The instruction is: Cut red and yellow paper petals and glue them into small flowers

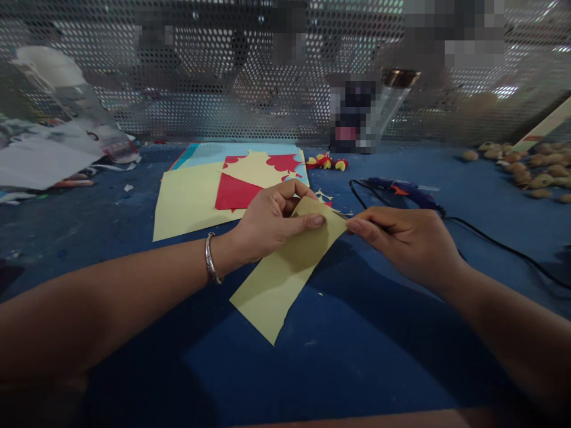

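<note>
My left hand (279,217) is closed on a pale yellow paper strip (285,273), with the thumb on its near face and the fingers behind. The strip slants down toward me; its lower right edge is uneven. At the strip's upper right corner, my right hand (397,238) pinches with thumb and forefinger. A thin dark sliver shows beside that pinch, too small to make out. Behind my left hand lie a red paper sheet (236,191) with scalloped cut-outs, a yellow cut piece (250,172) and a larger yellow sheet (191,199).
Small red and yellow paper pieces (328,161) lie behind the hands. A blue glue gun (392,186) with a black cord (499,238) lies right. Peanut-like shells (530,166) are far right. A bottle (89,113) stands left, before a perforated metal panel (214,77).
</note>
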Tool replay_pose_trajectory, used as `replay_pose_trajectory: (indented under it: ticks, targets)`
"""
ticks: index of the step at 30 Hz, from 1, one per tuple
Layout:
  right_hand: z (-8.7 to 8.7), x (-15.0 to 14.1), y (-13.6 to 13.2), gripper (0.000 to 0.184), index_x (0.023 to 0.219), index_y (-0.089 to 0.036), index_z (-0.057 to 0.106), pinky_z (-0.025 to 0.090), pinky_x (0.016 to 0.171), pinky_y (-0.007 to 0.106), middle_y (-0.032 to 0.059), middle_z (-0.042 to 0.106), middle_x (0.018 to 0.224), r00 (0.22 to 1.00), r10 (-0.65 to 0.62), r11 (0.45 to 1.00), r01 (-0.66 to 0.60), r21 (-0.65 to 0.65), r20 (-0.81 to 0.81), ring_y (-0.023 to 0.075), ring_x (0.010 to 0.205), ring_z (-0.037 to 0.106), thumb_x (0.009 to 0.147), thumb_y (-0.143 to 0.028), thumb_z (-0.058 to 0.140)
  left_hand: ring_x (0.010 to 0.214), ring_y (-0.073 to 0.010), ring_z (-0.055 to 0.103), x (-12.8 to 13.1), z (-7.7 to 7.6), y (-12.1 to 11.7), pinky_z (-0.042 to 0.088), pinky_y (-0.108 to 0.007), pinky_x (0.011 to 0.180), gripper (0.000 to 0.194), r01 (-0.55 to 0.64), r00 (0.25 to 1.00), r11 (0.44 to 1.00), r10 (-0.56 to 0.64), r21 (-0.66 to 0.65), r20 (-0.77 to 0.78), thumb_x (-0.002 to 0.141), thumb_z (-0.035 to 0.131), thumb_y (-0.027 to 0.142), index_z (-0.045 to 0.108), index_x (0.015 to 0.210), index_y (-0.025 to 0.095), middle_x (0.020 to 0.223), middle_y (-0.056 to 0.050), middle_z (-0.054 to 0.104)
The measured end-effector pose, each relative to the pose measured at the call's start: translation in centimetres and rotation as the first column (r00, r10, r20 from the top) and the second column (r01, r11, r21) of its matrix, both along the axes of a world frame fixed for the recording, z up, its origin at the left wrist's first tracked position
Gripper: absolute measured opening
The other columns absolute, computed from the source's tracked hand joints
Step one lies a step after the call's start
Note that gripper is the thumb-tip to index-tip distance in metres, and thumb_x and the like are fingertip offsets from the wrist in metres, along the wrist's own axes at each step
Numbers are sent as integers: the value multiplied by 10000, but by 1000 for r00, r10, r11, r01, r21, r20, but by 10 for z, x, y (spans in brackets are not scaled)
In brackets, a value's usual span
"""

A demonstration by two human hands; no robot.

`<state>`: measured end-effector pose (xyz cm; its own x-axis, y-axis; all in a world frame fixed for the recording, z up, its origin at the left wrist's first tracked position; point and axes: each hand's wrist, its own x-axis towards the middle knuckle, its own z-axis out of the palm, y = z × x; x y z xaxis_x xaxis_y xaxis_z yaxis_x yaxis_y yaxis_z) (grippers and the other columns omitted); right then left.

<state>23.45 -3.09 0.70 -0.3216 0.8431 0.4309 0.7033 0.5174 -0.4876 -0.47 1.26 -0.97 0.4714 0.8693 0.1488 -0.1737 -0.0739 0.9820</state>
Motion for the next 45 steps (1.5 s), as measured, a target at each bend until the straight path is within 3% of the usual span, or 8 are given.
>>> replay_pose_trajectory:
  ticks: [8,20,28,36,45]
  targets:
    - [1,-1,-1,552,715,-214,733,352,475,255,-23,549,549,1000,1,1000,-1,4,-10,101,491,442,1002,-657,572,634,-99,677,-1,0,-1,543,-189,579,365,-6,1000,996,7,90,-15,793,899,305,572,921,204,741,34,704]
    - [0,-1,-1,578,716,-219,741,359,473,256,-12,576,550,1000,0,1000,1,-14,5,109,496,441,991,-694,558,662,-129,699,0,0,-1,566,-225,591,442,15,998,998,-12,65,-54,726,931,337,567,944,214,780,13,730]
    - [0,0,-1,516,724,-216,734,345,475,258,-26,565,555,1000,10,1000,-10,-18,7,96,485,427,1006,-622,588,661,-131,709,1,0,-2,569,-223,597,364,24,998,997,-20,73,-58,784,875,293,563,952,211,758,14,723]
    - [2,-2,-2,548,700,-214,710,329,474,269,-28,525,537,1000,17,1000,-16,-15,7,99,485,408,1004,-649,574,636,-114,688,1,-1,-1,558,-208,582,369,45,998,996,-42,77,-43,789,873,277,550,955,211,749,22,716]
    - [-2,0,0,484,717,-200,703,337,482,247,-36,520,547,999,41,999,-41,11,15,88,497,404,1024,-561,599,606,-103,681,1,-2,-1,558,-201,575,385,74,997,996,-73,51,-11,790,874,269,531,955,210,745,32,728]
